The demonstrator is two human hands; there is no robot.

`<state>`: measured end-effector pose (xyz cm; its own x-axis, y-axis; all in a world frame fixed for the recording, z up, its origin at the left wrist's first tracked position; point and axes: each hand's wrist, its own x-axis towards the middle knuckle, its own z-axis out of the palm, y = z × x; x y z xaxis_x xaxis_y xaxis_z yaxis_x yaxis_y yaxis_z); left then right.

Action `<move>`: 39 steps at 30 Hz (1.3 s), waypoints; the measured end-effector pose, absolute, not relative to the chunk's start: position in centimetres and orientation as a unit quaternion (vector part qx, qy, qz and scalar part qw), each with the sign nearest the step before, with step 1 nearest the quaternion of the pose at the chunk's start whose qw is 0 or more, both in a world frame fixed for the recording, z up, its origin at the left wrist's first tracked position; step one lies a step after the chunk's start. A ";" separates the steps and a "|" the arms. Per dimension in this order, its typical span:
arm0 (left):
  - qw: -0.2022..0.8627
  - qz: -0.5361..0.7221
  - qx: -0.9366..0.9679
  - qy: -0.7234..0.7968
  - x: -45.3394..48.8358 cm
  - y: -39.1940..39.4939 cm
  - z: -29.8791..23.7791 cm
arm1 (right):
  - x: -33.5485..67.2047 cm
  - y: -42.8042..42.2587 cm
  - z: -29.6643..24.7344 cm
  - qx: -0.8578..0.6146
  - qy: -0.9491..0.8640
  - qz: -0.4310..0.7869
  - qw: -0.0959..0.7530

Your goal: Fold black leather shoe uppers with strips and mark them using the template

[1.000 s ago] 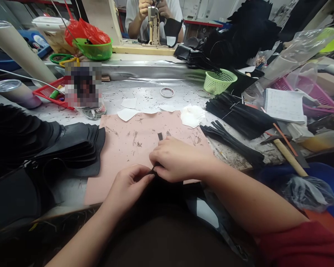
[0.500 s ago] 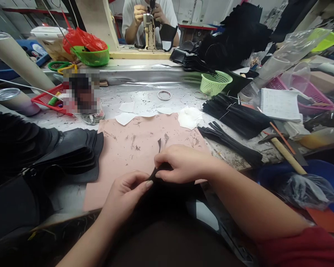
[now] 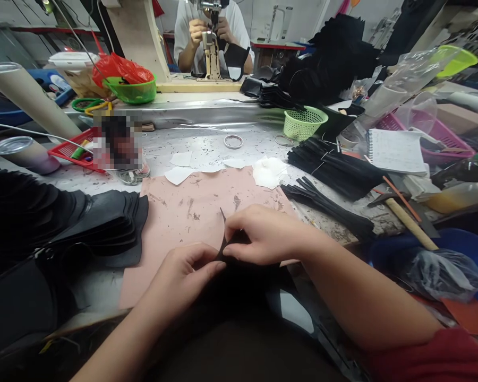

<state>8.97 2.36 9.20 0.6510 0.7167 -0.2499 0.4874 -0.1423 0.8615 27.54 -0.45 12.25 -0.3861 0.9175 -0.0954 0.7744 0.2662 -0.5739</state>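
Over the near edge of a pink work sheet (image 3: 171, 223), both hands are closed on a black strip (image 3: 222, 248). My left hand (image 3: 183, 273) pinches it between thumb and fingers from the left. Just to the right, my right hand (image 3: 261, 233) pinches it with curled fingers, and its thin free end sticks up past the fingertips. Below my hands lies dark black material with a pale patch (image 3: 295, 312); where the strip meets it is too dark to make out.
Stacked black pieces (image 3: 103, 228) lie left. Bundled black strips (image 3: 330, 212), a green basket (image 3: 305, 123), a notebook (image 3: 396, 151) and a hammer (image 3: 410, 220) are at right. A tape ring (image 3: 233, 141) lies behind the sheet. Across the bench, a person (image 3: 235, 37) works at a sewing machine (image 3: 212, 53).
My left hand has shifted slightly right, closer to the right hand's fingertips. The strip's free end now leans left and shows thinner. The camera view has tilted a little.
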 end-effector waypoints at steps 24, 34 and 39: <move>0.526 0.109 0.752 0.382 9.7 2.7 10.1 | 27.9 -1.2 12.3 -0.536 -0.782 0.243 0.205; 0.588 0.127 0.690 0.403 10.3 2.7 10.2 | 28.5 -1.2 12.5 -0.523 -0.777 0.240 0.255; 0.615 0.138 0.664 0.402 10.3 2.9 10.0 | 29.1 -1.2 12.7 -0.506 -0.776 0.273 0.258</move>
<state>10.29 2.95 10.02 0.6392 0.7031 -0.3115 0.3647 0.0795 0.9277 29.07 -1.18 12.74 -0.3540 0.9270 0.1243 0.6454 0.3383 -0.6849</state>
